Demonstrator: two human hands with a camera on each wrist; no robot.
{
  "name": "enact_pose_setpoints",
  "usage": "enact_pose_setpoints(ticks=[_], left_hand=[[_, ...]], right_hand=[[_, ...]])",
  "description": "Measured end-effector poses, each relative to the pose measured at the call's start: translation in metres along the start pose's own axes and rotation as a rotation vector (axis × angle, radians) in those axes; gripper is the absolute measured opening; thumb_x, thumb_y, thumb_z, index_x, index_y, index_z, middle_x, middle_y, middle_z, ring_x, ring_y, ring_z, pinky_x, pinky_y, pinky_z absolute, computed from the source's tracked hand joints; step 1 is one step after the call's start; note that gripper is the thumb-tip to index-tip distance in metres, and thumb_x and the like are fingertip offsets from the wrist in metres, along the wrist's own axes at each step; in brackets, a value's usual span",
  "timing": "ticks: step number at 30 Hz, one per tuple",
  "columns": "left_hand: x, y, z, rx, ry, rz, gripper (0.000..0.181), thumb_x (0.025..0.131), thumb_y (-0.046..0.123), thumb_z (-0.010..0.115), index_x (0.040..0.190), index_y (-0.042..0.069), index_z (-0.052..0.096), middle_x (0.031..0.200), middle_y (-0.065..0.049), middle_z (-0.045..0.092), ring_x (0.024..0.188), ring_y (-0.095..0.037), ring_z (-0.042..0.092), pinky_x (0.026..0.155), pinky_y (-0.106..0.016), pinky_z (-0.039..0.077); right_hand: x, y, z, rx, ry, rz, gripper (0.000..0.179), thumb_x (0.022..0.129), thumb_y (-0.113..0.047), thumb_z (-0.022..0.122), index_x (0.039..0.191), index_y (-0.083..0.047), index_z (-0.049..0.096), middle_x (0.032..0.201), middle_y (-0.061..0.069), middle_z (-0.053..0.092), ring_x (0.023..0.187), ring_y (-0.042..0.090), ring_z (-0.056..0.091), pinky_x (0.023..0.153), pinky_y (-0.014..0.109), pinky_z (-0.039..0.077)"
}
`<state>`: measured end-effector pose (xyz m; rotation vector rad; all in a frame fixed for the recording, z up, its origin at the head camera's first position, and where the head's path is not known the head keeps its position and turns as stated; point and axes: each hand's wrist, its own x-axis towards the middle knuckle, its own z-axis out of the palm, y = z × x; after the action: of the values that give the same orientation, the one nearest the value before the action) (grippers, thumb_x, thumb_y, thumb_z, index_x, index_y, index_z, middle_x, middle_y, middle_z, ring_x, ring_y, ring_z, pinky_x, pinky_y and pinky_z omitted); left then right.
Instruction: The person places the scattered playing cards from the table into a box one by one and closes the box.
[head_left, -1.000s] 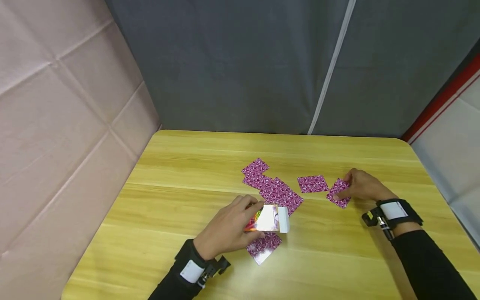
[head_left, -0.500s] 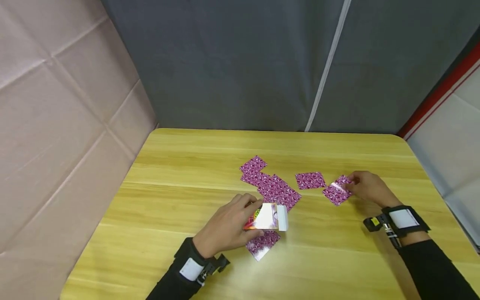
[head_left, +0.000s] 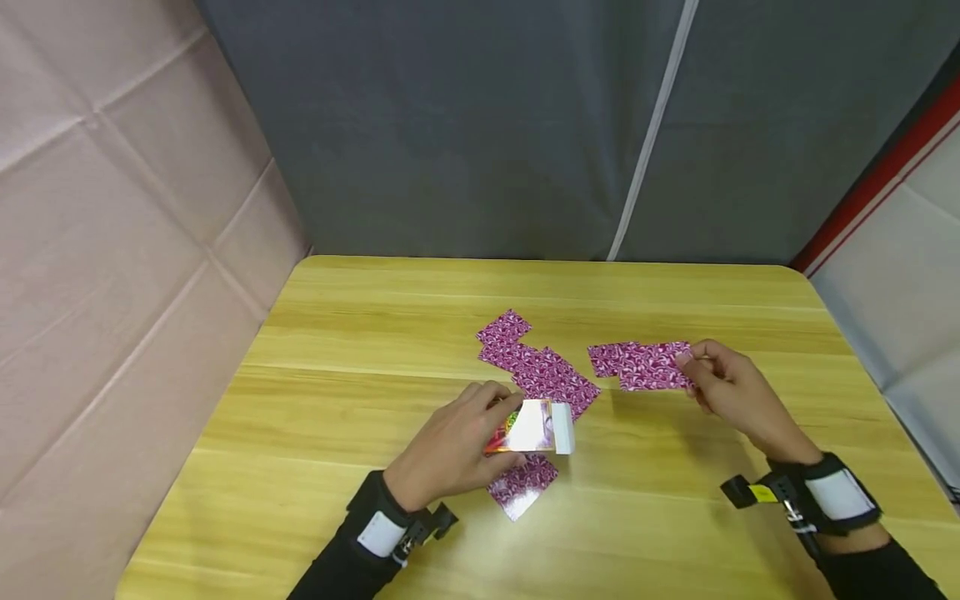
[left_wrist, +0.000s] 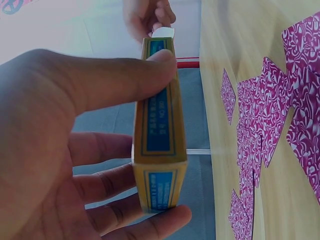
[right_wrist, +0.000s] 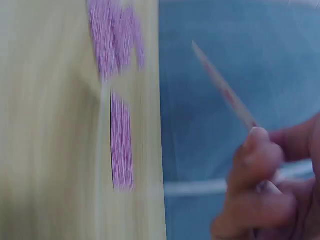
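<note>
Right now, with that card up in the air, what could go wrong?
The card could slip, since the right grip pinches just one end. Also, the white flap sticks out from the box, so the card might bump it and bend.

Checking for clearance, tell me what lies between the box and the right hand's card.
In the head view, a corner of the overlapping cards, then bare tabletop.

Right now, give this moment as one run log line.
left hand: holds cardboard box, flap open; right hand: pinches raised purple-patterned card; table: matching cards
</note>
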<state>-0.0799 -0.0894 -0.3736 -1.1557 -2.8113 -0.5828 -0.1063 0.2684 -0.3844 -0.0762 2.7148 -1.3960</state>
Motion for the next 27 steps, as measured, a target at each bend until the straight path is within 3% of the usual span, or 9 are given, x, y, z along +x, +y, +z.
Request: enact_pose_setpoints(ticks=[6,10,19,27], left_hand=[[0.002,0.001,-0.001,0.005,-0.005,0.004,0.070,0.077,0.047,0.065,0.133,0.009,0.045,0.123,0.000,0.046,0.107,-0.012,0.042,0.083,-0.026,0.046],[0.003,0.001,-0.002,0.008,0.000,0.010,0.070,0.078,0.048,0.064,0.133,0.008,0.045,0.122,0.000,0.046,0.105,-0.011,0.043,0.082,-0.025,0.046],[0.005,0.002,-0.002,0.013,0.012,0.011,0.070,0.077,0.050,0.064,0.131,0.009,0.047,0.120,0.001,0.047,0.102,-0.009,0.043,0.076,-0.022,0.046],[0.004,0.004,-0.004,0.023,0.017,0.009,0.069,0.077,0.050,0.064,0.130,0.009,0.047,0.119,0.001,0.047,0.100,-0.009,0.043,0.075,-0.022,0.045]], right_hand=[[-0.019,-0.025,0.024,0.218,-0.059,-0.030,0.031,0.095,-0.033,0.041,0.105,-0.004,0.046,0.063,0.018,0.052,0.045,0.015,0.037,0.037,0.030,0.031],[-0.028,-0.034,0.034,0.292,-0.103,-0.060,0.028,0.096,-0.030,0.042,0.105,-0.003,0.045,0.064,0.016,0.058,0.041,0.015,0.029,0.034,0.030,0.026],[-0.041,-0.041,0.051,0.265,-0.149,-0.047,0.024,0.094,-0.030,0.046,0.100,-0.007,0.048,0.070,0.012,0.064,0.037,0.009,0.026,0.029,0.024,0.021],[-0.046,-0.041,0.059,0.256,-0.190,-0.061,0.019,0.092,-0.026,0.051,0.092,-0.007,0.050,0.058,0.009,0.057,0.037,0.005,0.027,0.030,0.021,0.020]])
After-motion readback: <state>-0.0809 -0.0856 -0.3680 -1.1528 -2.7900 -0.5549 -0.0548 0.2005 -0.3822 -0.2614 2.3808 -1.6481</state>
